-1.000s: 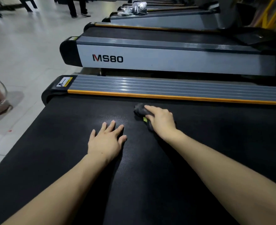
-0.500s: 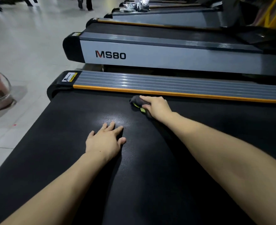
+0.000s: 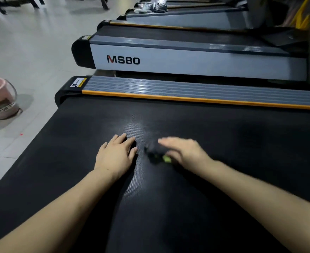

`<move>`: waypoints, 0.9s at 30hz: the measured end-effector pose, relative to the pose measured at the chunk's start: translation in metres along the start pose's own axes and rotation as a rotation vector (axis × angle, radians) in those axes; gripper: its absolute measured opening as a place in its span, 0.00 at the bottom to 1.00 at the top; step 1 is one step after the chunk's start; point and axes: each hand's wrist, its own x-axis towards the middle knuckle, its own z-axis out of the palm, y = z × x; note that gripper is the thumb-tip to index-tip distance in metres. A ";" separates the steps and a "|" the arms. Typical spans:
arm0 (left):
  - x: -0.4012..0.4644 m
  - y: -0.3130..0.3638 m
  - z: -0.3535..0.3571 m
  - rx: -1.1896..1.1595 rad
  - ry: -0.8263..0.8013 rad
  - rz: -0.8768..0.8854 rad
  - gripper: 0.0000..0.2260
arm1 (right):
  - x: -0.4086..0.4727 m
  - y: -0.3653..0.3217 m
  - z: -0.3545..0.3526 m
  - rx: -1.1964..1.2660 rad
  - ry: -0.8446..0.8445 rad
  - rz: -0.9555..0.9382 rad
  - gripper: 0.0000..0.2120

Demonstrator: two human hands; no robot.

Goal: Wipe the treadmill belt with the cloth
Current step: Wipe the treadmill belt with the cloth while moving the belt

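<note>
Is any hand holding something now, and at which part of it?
The right hand presses the dark cloth onto the belt from above; the image is blurred, so the exact hold cannot be told. The left hand lies flat, holding nothing.

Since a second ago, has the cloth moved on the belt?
Yes. The cloth under the right hand has come back from beside the orange strip toward the person, and now lies mid-belt next to the left hand.

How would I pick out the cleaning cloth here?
Look at the wide black treadmill belt in the foreground. Two hands rest on it; the cloth lies under the right hand. It is a small dark bundle with a bright green patch, the only loose thing there.
</note>
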 end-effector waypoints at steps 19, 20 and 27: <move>-0.063 0.069 0.030 -0.007 0.109 0.214 0.20 | -0.036 0.071 -0.056 -0.152 0.159 0.270 0.20; -0.062 0.074 0.030 -0.004 0.102 0.213 0.21 | -0.031 0.080 -0.059 -0.157 0.169 0.330 0.20; -0.053 0.086 0.035 0.043 0.062 0.217 0.23 | -0.154 0.020 -0.053 -0.018 0.065 0.035 0.22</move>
